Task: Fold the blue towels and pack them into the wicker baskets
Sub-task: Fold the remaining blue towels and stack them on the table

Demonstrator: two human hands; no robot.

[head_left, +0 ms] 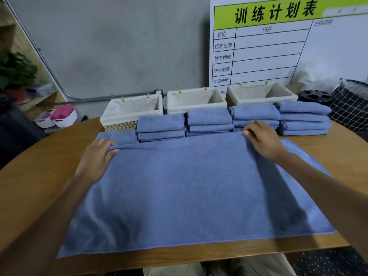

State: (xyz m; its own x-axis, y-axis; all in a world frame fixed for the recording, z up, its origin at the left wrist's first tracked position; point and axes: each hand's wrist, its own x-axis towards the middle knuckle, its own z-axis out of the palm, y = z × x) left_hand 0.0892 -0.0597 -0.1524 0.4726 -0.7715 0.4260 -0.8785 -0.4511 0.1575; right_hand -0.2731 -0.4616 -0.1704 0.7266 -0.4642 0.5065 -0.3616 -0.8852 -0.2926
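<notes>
The step in hand was the first fold of a fresh blue towel (191,188), which lay spread across the wooden counter (39,176) with its near hem towards the person. The left hand (99,154) pinched the folded-over far edge between thumb and curled fingers, the grip clamped on a raised ridge of cloth. The right hand (260,139) held the same edge further along, its fingers curled over the cloth and clamped on it too, though the thumb was hidden beneath. Between the two grips the edge ran almost straight, with a shallow crease. A single layer of the towel showed just beyond the left grip and to the outer side of the right one, so the upper layer seemed not yet squared to the one below.

Just beyond both grips stood four stacks of folded towels (209,121), side by side and touching; the right grip sat close against the third stack. Further beyond them were three lined wicker baskets (131,114), all apparently without towels in them, so packing looked not yet begun.

The next move would likely call for aligning the gripped edge with the lower layer's corners, smoothing the crease, then folding the towel across its length down to the size of the stacked ones
</notes>
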